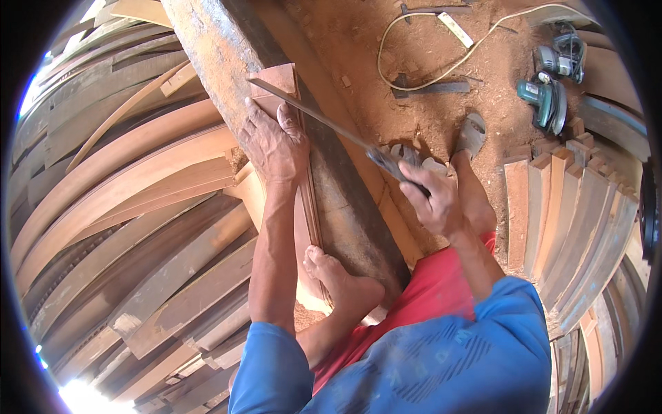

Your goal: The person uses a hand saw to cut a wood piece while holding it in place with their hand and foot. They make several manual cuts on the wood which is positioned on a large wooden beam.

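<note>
A long reddish wooden board point(277, 74), its side marked by several lengthwise lines, lies on a thick dark beam point(352, 221). My left hand point(276, 141) rests flat on the board near its far end, fingers stretched and thumb apart. In my right hand point(434, 200) is the dark handle of a handsaw point(314, 112), fingers wrapped round it. Its narrow blade slants up to the left, the tip over the board's far end, just beyond my left fingers. Whether the blade's teeth are in the wood, I cannot tell. My bare foot point(338, 276) presses on the board's near part.
Curved planks point(117, 172) are piled along the left. Cut wood pieces point(552, 214) stand in a row at right. Two power tools point(545, 100) lie at the upper right, near a pale cord with a white power strip point(456, 31). Sawdust covers the floor point(345, 41).
</note>
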The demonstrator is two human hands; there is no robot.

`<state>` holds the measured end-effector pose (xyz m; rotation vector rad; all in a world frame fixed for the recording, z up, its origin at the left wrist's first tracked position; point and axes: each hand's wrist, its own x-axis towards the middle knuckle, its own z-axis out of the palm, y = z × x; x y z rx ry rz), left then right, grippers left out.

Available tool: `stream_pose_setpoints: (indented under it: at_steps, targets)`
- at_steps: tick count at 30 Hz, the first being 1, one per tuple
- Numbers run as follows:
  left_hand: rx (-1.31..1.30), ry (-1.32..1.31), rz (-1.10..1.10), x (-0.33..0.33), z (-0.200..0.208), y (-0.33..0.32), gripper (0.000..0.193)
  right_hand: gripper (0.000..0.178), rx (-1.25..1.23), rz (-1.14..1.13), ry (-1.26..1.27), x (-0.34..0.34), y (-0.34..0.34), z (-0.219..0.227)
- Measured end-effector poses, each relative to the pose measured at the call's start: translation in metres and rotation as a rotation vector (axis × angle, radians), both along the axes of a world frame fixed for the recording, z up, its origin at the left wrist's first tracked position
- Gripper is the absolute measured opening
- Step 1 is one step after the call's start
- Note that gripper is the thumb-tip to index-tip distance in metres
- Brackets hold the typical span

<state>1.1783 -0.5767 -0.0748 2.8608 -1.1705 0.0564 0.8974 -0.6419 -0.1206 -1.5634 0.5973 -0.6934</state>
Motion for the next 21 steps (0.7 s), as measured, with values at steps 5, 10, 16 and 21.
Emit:
stream_pose_setpoints:
  at_steps: [5, 10, 16, 21]
  targets:
    - [-0.038, 0.021, -0.032, 0.003, -0.005, 0.006, 0.076, 0.032, -0.048, -0.039, -0.073, 0.085, -0.019, 0.006]
    - [0.024, 0.034, -0.009, 0.004, 0.006, 0.004, 0.076, 0.031, -0.026, -0.013, -0.038, 0.044, -0.013, 0.015]
    - [-0.042, 0.045, -0.020, 0.001, -0.002, 0.005, 0.075, 0.031, -0.013, -0.006, 0.021, 0.041, -0.008, 0.006]
    - [-0.047, 0.064, -0.057, -0.001, 0.001, 0.004, 0.074, 0.031, -0.001, 0.013, -0.037, 0.071, -0.018, 0.020]
